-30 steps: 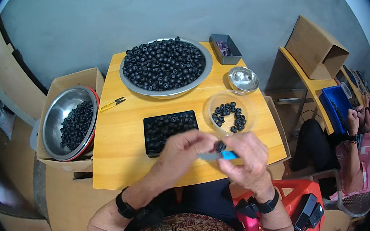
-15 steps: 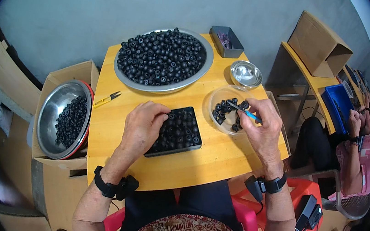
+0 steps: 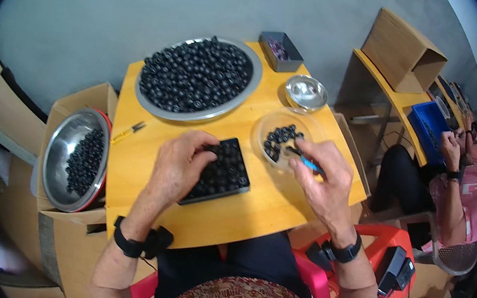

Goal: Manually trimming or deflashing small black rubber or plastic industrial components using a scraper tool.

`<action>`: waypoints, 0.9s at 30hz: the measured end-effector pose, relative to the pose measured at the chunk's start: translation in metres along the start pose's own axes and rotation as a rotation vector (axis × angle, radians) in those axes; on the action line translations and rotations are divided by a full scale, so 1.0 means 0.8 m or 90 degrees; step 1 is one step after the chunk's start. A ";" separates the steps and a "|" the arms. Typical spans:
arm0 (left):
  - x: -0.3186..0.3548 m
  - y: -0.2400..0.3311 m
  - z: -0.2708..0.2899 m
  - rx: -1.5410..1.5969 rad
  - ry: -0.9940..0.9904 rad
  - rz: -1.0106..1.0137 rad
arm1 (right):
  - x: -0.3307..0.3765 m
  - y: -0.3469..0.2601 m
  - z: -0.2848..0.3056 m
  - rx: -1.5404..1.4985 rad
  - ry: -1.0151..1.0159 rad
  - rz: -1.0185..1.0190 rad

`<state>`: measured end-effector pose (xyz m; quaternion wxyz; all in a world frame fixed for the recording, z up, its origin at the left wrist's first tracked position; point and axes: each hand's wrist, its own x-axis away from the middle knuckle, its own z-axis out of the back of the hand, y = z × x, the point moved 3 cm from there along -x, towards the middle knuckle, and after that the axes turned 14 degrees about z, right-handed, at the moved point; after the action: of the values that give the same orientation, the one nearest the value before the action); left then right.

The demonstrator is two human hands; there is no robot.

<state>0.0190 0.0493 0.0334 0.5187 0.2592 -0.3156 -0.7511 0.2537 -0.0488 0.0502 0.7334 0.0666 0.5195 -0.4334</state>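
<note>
My left hand (image 3: 180,163) pinches a small round black part (image 3: 213,149) at the upper left edge of a square black tray (image 3: 224,174). Rows of similar black parts fill that tray. In my right hand (image 3: 325,180) is a small slim tool with a blue handle (image 3: 311,164) and a dark tip. Its tip, blurred, hangs over the right side of a clear round plastic bowl (image 3: 260,129). Loose black parts (image 3: 281,136) lie in the bowl, mostly in its middle and left. Whether the tip grips a part I cannot tell.
A wide metal basin (image 3: 254,82) heaped with black parts stands at the back of the yellow table (image 3: 266,212). Around it are a grey box (image 3: 287,65), a small metal bowl (image 3: 306,93) and yellow snips (image 3: 128,132). Another basin (image 3: 59,157) sits left; a person (image 3: 464,200) sits right.
The view has shifted slightly, so the table sits a little further left. My right hand has drawn the tool's tip toward the bowl's near right side. My left hand stays at the tray.
</note>
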 end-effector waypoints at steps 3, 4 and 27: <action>0.014 0.009 -0.015 0.375 -0.192 0.135 | 0.003 -0.022 -0.005 -0.087 -0.017 -0.009; 0.021 0.018 -0.012 0.446 -0.230 0.150 | -0.005 -0.030 -0.008 -0.118 -0.066 -0.009; 0.072 0.036 -0.058 0.765 -0.337 0.263 | 0.008 -0.063 -0.017 -0.073 -0.049 0.131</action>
<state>0.0510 -0.0224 0.0206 0.3232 0.2439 -0.8363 -0.3696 0.2089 -0.0758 0.0566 0.7962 0.0605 0.5052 -0.3274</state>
